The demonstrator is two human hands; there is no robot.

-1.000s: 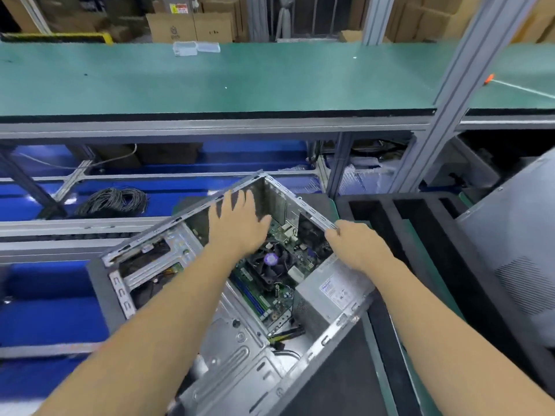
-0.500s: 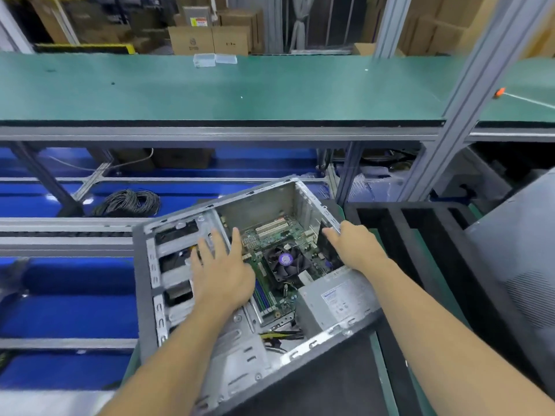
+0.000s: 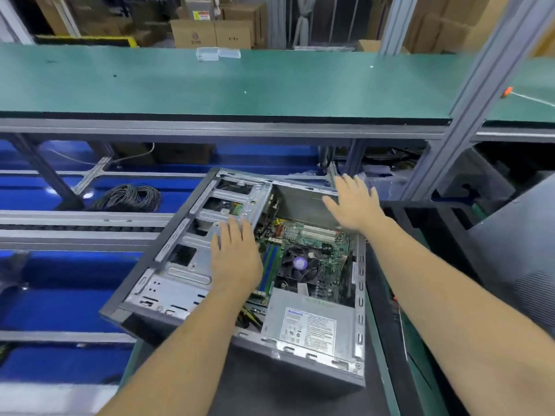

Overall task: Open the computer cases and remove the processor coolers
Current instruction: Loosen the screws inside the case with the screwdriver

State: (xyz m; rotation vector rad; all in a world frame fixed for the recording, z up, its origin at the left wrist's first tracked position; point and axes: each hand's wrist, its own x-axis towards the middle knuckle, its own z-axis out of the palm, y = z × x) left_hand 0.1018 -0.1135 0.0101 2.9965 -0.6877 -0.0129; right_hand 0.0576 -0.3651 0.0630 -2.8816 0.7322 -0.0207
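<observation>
Open desktop computer case point(image 3: 168, 265), seen from my head camera. It lies on its side on the dark work surface point(image 3: 270, 391), side panel off, interior facing up, its front end overhanging the blue lower level at my left.

Left hand point(image 3: 237, 256): palm down, fingers straight and slightly spread, lying flat on the metal drive cage point(image 3: 210, 235) inside the case; it grips nothing.

Right hand point(image 3: 354, 205): fingers extended and fanned wide, held at the far wall of the case near its top rail point(image 3: 300, 179). I cannot tell whether the palm touches the wall or only hovers just above it; nothing is held.

Processor cooler point(image 3: 298, 264): black fan with a round purple hub label, seated on the green motherboard point(image 3: 315, 235) near the middle of the case, between my two forearms and just beside my left hand. It is in place, untouched by either hand.

Power supply point(image 3: 309, 322): grey box with a white label, in the near right corner of the case, just in front of the cooler.

Surroundings: a long green bench point(image 3: 210, 85) runs across the view beyond the case, with a small clear plastic box point(image 3: 207, 53) at its far edge and cardboard cartons point(image 3: 210, 33) behind. A coil of black cable point(image 3: 127, 198) lies on the lower level at left. Black foam packing point(image 3: 426, 229) sits to the right of the case.
</observation>
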